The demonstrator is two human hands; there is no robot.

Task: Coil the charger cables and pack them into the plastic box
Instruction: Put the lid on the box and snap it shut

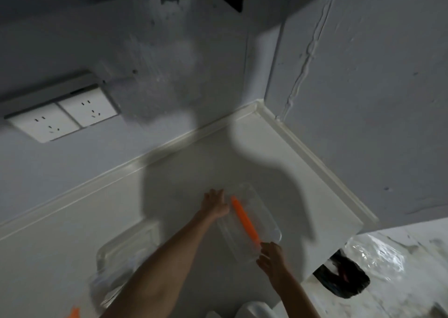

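plastic box [263, 211] sat on the white counter [169, 172], angled toward the back right corner, where a raised lip [303, 153] ran along both walls. there was open counter all round it, with a second clear container [126, 247] well apart at the near left and wall sockets [63, 116] above that. an orange strip [243, 217] ran lengthwise along the box. left arm was stretched nearly straight, left hand [214, 202] gripping the box's far rim, i think, it was blurry. right hand [271, 257] was curled round the near end by the strip's tip.
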